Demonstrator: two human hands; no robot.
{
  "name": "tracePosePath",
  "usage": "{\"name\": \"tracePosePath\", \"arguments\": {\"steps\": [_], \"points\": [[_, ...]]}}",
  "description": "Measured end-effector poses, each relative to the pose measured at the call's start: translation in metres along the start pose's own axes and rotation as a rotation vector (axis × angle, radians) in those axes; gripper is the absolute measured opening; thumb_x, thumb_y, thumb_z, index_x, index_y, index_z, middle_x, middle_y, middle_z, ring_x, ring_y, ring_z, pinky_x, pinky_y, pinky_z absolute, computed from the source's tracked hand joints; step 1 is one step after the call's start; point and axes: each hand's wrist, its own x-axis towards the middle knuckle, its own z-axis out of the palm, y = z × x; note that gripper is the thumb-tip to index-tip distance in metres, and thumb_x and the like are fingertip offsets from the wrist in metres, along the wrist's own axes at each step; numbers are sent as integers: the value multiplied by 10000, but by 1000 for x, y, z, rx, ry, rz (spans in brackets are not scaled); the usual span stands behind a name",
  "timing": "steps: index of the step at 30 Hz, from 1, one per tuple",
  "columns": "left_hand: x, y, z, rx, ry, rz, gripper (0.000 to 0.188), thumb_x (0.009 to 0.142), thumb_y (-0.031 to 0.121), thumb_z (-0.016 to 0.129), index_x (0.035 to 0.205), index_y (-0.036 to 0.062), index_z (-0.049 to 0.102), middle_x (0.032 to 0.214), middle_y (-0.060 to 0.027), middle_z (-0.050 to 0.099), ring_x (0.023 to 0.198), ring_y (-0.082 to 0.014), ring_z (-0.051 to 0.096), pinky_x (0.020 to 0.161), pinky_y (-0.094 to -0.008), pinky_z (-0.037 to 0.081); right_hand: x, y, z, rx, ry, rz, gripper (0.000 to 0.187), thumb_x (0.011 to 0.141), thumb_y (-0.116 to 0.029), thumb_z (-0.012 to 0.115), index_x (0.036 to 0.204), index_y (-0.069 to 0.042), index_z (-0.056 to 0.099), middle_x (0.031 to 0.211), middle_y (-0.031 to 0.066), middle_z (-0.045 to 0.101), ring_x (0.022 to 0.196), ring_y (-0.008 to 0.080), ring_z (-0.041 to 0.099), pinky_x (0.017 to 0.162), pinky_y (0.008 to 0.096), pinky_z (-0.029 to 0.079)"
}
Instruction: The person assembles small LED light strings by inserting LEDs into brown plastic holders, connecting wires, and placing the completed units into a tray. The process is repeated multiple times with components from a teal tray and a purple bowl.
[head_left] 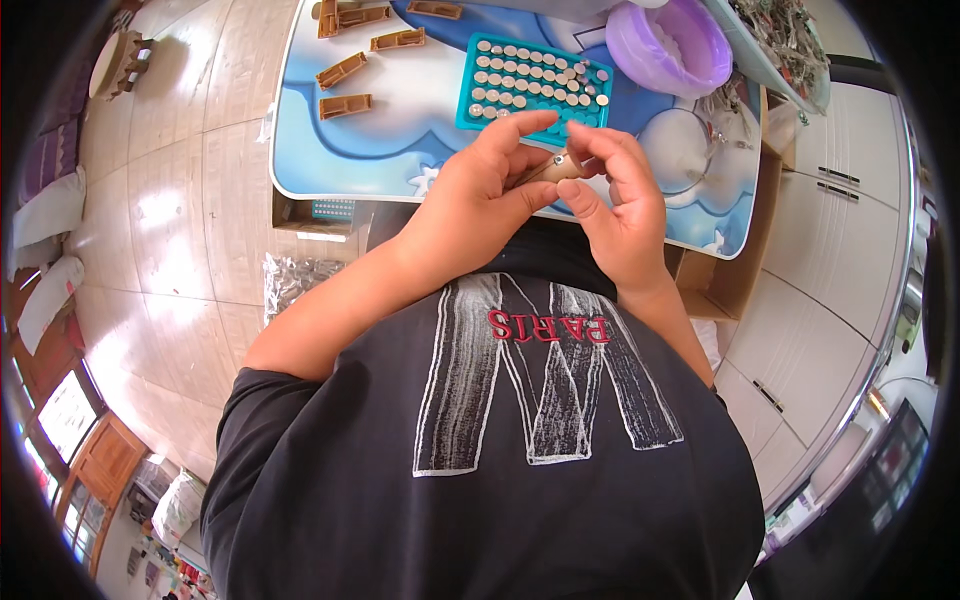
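Over the near edge of a blue-and-white patterned table [395,170], my two hands meet around a small tan, curved piece with a silver dot on it [560,164]. Closed fingers and thumb of my left hand [485,180] grip its left side. My right hand [625,195] has its fingers curled round the other end, thumb tip close to the left thumb; part of the piece is hidden by the fingers. Just beyond the hands lies a teal tray [466,85] with rows of round, pale metallic pieces standing in its holes.
Several brown slotted pieces [345,105] lie at the table's far left. A purple bowl [625,45] stands behind the tray's right end. At right are a whitish round object [675,150] and a bin [822,90] of tangled metallic parts. White cabinets [840,230] line the right side.
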Motion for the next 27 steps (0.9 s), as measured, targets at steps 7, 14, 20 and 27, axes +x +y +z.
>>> {"name": "tracePosePath", "arguments": {"steps": [7, 14, 20, 27], "points": [[-3, 0, 0, 182, 44, -18, 262, 835, 66, 655, 1053, -22, 537, 840, -91, 655, 772, -96, 615, 659, -231, 498, -8, 2, -4, 570, 26, 273, 255, 835, -130, 671, 1024, 13, 576, 914, 20, 547, 811, 68, 501, 742, 211, 406], [-8, 0, 5, 152, 63, -16, 169, 834, 77, 662, 945, -20, 581, 774, -55, 635, 704, -67, 590, 613, -218, 488, -7, 3, 3, 714, 83, 227, 206, 844, -132, 666, 967, 0, 569, 849, -16, 536, 783, 55, 491, 714, 198, 395], [8, -4, -2, -289, -22, -183, 227, 918, 197, 572, 999, -14, 548, 885, -61, 623, 747, -91, 605, 676, -224, 510, -1, 10, -6, 125, -71, 75, 227, 812, -134, 684, 991, -9, 622, 826, 6, 550, 745, 92, 499, 640, 222, 394], [8, -6, -6, -458, -115, -399, 388, 931, 252, 537, 1242, 22, 508, 986, -48, 611, 762, -98, 618, 728, -252, 544, 55, -5, -62, -361, 168, -6, 184, 803, -82, 666, 978, -27, 650, 793, 42, 611, 718, 126, 562, 667, 240, 441]]}}
